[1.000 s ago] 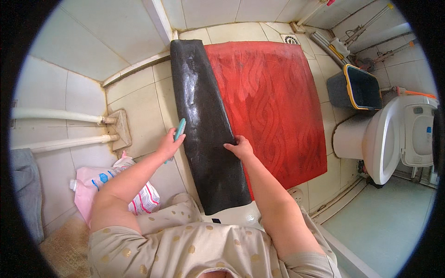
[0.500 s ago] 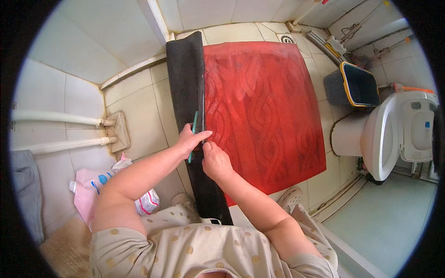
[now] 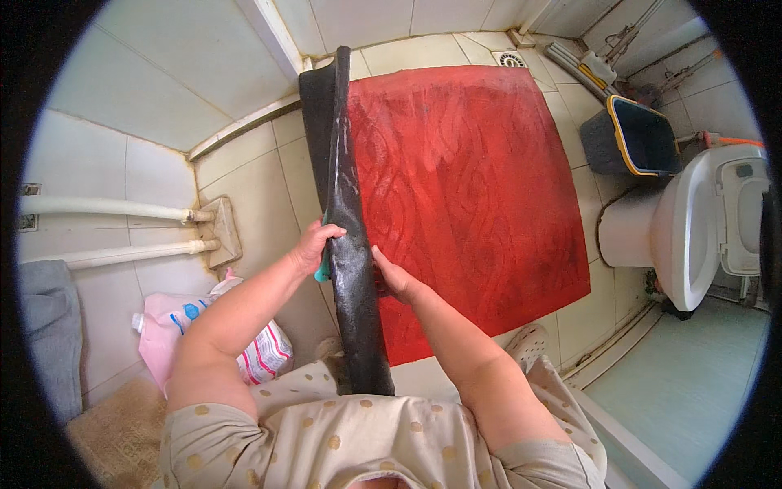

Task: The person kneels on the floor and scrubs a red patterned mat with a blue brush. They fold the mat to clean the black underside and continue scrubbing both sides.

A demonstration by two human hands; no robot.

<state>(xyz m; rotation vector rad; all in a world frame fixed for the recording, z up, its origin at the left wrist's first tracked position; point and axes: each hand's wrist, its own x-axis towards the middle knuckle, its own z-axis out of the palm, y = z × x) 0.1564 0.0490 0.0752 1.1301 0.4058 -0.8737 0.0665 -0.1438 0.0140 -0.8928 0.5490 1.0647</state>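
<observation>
A red floor mat with a raised wavy pattern lies on the tiles, and its left side is turned over to show a black, wet-looking underside. My left hand is closed at the left of this fold, thumb over the black surface. It grips the fold together with a teal brush, mostly hidden by the hand and the fold. My right hand rests with fingers stretched out along the right side of the fold, over the red face, holding nothing.
To the right stand a dark bucket with a yellow rim and a white toilet. A floor drain lies beyond the mat. At the left are white pipes, a pink pouch and a grey cloth.
The black fold has been turned farther over to the right and now looks like a roll. The brush has slipped mostly out of sight behind it. My right hand has changed from pinching to lying flat.
</observation>
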